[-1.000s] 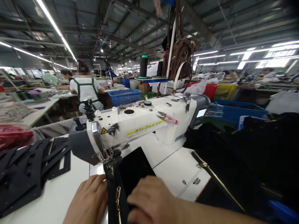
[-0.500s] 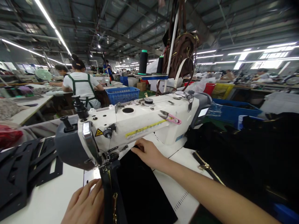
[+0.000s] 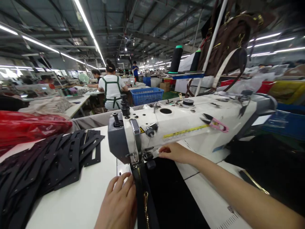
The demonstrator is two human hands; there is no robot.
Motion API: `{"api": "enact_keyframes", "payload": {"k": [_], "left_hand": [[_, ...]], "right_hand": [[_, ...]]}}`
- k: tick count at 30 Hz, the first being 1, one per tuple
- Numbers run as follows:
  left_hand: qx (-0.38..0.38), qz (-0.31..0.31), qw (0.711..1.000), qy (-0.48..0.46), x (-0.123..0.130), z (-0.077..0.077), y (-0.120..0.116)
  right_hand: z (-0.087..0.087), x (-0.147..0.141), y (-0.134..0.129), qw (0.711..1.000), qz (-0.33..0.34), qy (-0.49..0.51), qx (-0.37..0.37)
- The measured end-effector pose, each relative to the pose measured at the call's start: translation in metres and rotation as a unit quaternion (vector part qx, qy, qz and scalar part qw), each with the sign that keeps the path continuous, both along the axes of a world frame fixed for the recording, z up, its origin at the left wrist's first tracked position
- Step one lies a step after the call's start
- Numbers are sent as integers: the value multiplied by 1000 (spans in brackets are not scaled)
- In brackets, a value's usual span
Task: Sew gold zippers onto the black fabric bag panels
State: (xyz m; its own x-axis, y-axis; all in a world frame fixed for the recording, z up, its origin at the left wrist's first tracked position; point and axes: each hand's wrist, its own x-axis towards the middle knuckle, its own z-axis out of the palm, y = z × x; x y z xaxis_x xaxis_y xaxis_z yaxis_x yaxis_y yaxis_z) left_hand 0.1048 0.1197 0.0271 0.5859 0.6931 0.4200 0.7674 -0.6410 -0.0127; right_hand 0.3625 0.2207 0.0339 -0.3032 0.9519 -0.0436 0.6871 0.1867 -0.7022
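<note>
A black fabric piece (image 3: 173, 194) lies under the head of a white sewing machine (image 3: 186, 117). Along its left side runs a dark zipper strip with gold teeth and a gold zipper pull (image 3: 145, 198). My left hand (image 3: 119, 200) lies at the strip's left edge, fingers stretched forward and slightly bent, just before the needle area (image 3: 140, 159). Behind the needle, above the far end of the fabric, my right hand (image 3: 175, 152) has its thumb and fingers drawn together by a small pale part. What they pinch, if anything, is unclear.
Dark perforated strips (image 3: 59, 159) are heaped on the table at left, beside a red plastic bag (image 3: 30, 127). Pink-handled snips (image 3: 214, 123) rest on the machine. Black thread cones (image 3: 175, 60) stand behind it. Dark material (image 3: 274, 159) lies at right. A person (image 3: 111, 84) sits ahead.
The camera has turned left, so the scene shifts right. My right hand has moved from the fabric's far corner closer to the machine head. My left hand stays beside the zipper strip.
</note>
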Motion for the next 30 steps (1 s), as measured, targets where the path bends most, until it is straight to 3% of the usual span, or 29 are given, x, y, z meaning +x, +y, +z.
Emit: {"api": "enact_keyframes", "payload": {"k": [4,12,15,18,22,30], "left_hand": [[-24,13,999,-34,4,-5,0],[-32,27,998,-47,2,-3,-5],[14,47,997,-51,-2,-8,-4],[78,25,996,-35,-3,-13,1],[77,-17,997,-20,-1,-13,5],[52,-39,998,-3,0,-6,8]], "right_hand": [[1,-8,-4,996,26,-76,28],[6,-34,-37,954,-37,-186,233],[5,-53,-63,939,11,-163,302],[-6,-69,-83,920,96,-85,371],[-17,-76,-89,914,133,-71,376],[-15,-76,-86,917,128,-62,373]]}}
